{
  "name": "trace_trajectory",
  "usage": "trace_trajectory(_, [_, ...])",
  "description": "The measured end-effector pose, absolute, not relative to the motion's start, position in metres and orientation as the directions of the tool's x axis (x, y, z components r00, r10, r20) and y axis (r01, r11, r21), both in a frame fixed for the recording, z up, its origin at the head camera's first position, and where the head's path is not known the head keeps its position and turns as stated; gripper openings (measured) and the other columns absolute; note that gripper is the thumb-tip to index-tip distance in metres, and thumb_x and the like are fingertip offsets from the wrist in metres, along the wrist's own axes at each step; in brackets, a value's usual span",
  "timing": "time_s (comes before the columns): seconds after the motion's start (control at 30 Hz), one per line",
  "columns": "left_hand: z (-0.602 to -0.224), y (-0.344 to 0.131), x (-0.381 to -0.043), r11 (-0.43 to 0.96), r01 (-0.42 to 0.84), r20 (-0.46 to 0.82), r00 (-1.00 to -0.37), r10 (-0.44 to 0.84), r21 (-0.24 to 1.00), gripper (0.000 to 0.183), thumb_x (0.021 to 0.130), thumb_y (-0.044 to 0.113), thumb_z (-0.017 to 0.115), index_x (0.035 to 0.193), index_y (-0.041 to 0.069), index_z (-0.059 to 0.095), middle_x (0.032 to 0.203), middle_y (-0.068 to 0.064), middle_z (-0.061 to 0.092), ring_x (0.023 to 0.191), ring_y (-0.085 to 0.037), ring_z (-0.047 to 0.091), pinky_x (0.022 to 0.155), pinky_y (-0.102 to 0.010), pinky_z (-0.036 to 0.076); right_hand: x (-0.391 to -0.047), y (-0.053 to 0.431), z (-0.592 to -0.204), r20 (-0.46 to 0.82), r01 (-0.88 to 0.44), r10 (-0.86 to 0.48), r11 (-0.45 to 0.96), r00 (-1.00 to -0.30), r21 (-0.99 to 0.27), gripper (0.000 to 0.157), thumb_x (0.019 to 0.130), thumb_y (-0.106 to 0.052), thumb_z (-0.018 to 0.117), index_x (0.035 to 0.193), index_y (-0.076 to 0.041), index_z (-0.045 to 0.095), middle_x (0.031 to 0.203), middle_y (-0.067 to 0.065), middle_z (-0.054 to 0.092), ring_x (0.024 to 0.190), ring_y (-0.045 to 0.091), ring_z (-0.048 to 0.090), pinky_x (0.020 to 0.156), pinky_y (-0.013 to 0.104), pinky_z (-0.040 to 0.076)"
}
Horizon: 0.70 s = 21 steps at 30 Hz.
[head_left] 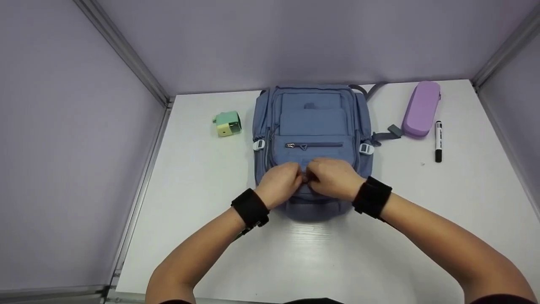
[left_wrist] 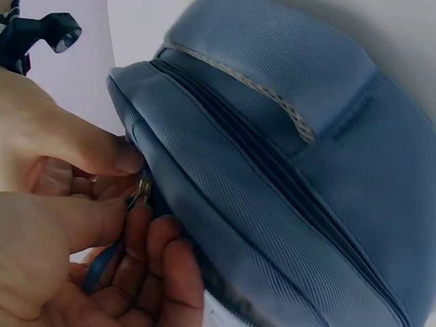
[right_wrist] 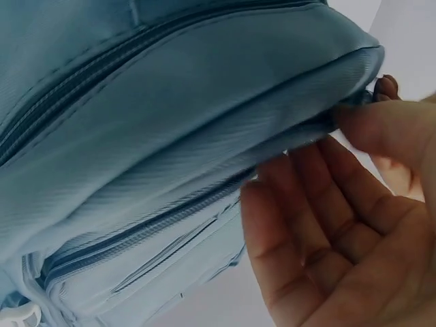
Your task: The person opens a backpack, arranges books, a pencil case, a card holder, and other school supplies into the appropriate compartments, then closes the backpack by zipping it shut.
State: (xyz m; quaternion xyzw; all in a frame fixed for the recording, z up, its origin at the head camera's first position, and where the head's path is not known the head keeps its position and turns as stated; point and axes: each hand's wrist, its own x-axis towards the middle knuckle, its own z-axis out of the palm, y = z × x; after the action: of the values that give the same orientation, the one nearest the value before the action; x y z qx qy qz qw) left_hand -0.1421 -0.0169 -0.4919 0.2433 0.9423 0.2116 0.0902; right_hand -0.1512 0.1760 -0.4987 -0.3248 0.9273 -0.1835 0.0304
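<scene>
A blue backpack (head_left: 314, 122) lies on the white table with its pocketed front facing up. Both hands meet at its near end. My left hand (head_left: 279, 182) pinches a metal zipper pull (left_wrist: 142, 191) with a blue tab (left_wrist: 102, 264) hanging from it, seen in the left wrist view. Beside it, my right hand (head_left: 335, 177) holds the edge of the backpack, thumb (right_wrist: 375, 126) on the fabric and fingers below. An open zipper edge shows beneath that fabric in the right wrist view. In the head view, the hands cover the zipper pull.
A green and yellow pencil sharpener (head_left: 228, 123) stands left of the backpack. To the right lie a purple pencil case (head_left: 422, 109) and a black-and-white marker (head_left: 438, 141). A loose strap (head_left: 387, 134) reaches toward the case. Grey panels (head_left: 287, 42) border the table.
</scene>
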Motion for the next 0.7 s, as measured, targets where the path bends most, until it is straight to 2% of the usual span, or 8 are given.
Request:
trace_trajectory(0.17, [-0.491, -0.023, -0.142, 0.767, 0.366, -0.102, -0.868, 0.485, 0.527, 0.021, 0.104, 0.023, 0.059, 0.086, 0.012, 0.061, 0.081, 0.000, 0.057, 0.070, -0.016, 0.053, 0.065, -0.032, 0.044, -0.151, 0.169, -0.498, 0.045, -0.575, -0.613, 0.710, -0.789, -0.406, 0.024, 0.087, -0.028, 0.082, 0.086, -0.014, 0.062, 0.084, 0.000, 0.058, 0.073, 0.019, 0.054, 0.064, 0.038, 0.047])
trace_trajectory(0.43, [-0.489, -0.027, -0.145, 0.732, 0.354, -0.122, -0.852, 0.509, 0.582, 0.023, 0.107, 0.024, 0.054, 0.091, 0.013, 0.066, 0.085, 0.000, 0.060, 0.076, -0.016, 0.056, 0.070, -0.032, 0.046, -0.152, 0.166, -0.503, 0.065, -0.558, -0.585, 0.728, -0.809, -0.398, 0.023, 0.089, -0.020, 0.078, 0.079, -0.015, 0.058, 0.077, -0.001, 0.056, 0.069, 0.020, 0.055, 0.063, 0.039, 0.047])
trace_trajectory(0.53, [-0.489, -0.030, -0.148, 0.745, 0.404, -0.081, -0.851, 0.519, 0.530, 0.019, 0.104, 0.018, 0.054, 0.099, 0.011, 0.071, 0.091, -0.002, 0.064, 0.083, -0.019, 0.059, 0.077, -0.035, 0.048, -0.152, 0.166, -0.503, 0.067, -0.556, -0.580, 0.732, -0.812, -0.394, 0.018, 0.087, -0.015, 0.072, 0.077, -0.015, 0.057, 0.074, -0.001, 0.056, 0.066, 0.020, 0.055, 0.060, 0.040, 0.047])
trace_trajectory(0.6, [-0.491, -0.032, -0.149, 0.766, 0.453, -0.059, -0.844, 0.534, 0.456, 0.016, 0.101, 0.014, 0.057, 0.105, 0.010, 0.072, 0.095, -0.004, 0.066, 0.087, -0.022, 0.060, 0.080, -0.037, 0.048, -0.151, 0.165, -0.503, 0.062, -0.549, -0.574, 0.737, -0.816, -0.394, 0.015, 0.084, -0.013, 0.069, 0.076, -0.015, 0.057, 0.073, -0.002, 0.056, 0.064, 0.020, 0.054, 0.058, 0.040, 0.046])
trace_trajectory(0.7, [-0.497, -0.032, -0.150, 0.777, 0.541, -0.041, -0.812, 0.582, 0.322, 0.015, 0.098, 0.016, 0.063, 0.108, 0.010, 0.073, 0.098, -0.006, 0.066, 0.091, -0.026, 0.060, 0.082, -0.040, 0.049, -0.151, 0.165, -0.502, 0.055, -0.531, -0.558, 0.748, -0.828, -0.398, 0.015, 0.082, -0.013, 0.067, 0.074, -0.016, 0.056, 0.071, -0.002, 0.054, 0.063, 0.019, 0.052, 0.057, 0.039, 0.044])
